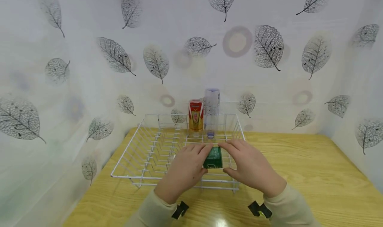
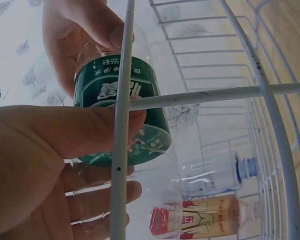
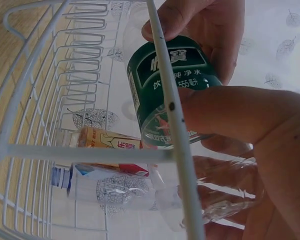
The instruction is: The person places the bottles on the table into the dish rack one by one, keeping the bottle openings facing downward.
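Observation:
A clear plastic bottle with a green label (image 1: 213, 158) lies sideways between my two hands, over the front right of a white wire rack (image 1: 149, 177). My left hand (image 1: 185, 169) grips one end of the bottle, fingers behind and thumb in front. From the other side my right hand (image 1: 252, 167) grips it likewise. Through the rack's front wires, the left wrist view shows the thumb across the green label (image 2: 107, 82). Farther back in the rack, a bottle with a red and gold label (image 1: 195, 117) stands cap down beside a clear bottle with a blue cap (image 1: 212, 110).
The rack stands on a wood-grain table (image 1: 299, 173), its rows of upright wire prongs (image 1: 154, 150) on the left side. Pale sheeting printed with leaves (image 1: 191, 64) hangs behind the table and along both sides.

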`<state>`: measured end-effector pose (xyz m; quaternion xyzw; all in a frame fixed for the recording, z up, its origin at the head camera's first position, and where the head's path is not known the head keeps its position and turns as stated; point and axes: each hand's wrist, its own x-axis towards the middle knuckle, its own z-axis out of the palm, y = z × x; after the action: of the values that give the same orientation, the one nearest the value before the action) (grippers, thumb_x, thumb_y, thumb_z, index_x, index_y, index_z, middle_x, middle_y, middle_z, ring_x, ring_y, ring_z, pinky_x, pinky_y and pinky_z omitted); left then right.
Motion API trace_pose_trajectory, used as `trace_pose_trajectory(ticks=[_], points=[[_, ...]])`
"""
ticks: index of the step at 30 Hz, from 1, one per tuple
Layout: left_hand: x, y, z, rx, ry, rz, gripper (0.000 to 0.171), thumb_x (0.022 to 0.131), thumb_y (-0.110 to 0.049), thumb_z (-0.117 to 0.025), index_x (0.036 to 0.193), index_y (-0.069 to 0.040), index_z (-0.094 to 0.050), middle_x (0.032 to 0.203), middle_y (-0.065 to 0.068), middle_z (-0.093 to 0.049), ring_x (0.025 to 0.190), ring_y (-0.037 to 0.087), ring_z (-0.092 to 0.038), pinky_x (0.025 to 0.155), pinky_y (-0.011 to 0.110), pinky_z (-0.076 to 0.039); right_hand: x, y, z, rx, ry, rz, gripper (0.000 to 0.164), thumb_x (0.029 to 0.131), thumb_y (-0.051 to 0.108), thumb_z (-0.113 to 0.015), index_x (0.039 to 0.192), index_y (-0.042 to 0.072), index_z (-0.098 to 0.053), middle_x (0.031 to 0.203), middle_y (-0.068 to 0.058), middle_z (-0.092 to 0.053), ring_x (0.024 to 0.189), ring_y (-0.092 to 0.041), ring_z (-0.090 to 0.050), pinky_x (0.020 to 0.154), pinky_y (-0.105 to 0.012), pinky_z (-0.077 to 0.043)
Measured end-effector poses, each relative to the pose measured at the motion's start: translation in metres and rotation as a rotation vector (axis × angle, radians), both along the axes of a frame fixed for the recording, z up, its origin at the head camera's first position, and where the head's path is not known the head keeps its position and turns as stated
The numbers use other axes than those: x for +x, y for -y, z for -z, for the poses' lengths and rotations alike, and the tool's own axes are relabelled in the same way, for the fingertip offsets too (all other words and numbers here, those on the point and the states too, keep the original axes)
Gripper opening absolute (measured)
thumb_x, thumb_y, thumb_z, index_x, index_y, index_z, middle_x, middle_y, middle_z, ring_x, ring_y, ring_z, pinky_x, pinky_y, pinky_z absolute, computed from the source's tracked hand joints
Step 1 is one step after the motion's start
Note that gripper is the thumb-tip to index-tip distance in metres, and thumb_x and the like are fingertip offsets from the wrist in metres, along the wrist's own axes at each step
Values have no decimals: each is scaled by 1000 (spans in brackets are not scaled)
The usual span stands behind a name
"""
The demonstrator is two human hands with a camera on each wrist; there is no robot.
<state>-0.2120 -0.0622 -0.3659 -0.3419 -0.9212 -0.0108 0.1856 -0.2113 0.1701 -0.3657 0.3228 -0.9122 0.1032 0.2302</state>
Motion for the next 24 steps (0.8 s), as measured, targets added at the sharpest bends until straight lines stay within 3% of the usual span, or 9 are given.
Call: trace_pose_trajectory(ticks=[17,20,24], points=[[-2,1,-2,8,11,9,79,84,-35,-85,150,-13,-46,137,4,-58,125,23,-55,108,40,-45,1,0,0,-17,-3,-19,81,70,35,-93,139,11,-59,129,-4,-61,117,-25,-60,90,-45,-55],[-2,3,-2,23,15,28,78,85,-33,-85,149,-13,-46,137,3,-58,125,23,-55,109,41,-44,2,-1,-1,-31,35,-25,80,72,34,-92,141,12,-58,131,-3,-60,118,-25,-59,91,-45,-55],[-4,5,-1,69,36,59,78,84,-32,-86,149,-14,-47,137,3,-59,124,23,-56,107,41,-46,5,-5,-6,-100,152,-38,78,77,34,-89,145,17,-55,139,-2,-56,125,-25,-56,96,-47,-53]])
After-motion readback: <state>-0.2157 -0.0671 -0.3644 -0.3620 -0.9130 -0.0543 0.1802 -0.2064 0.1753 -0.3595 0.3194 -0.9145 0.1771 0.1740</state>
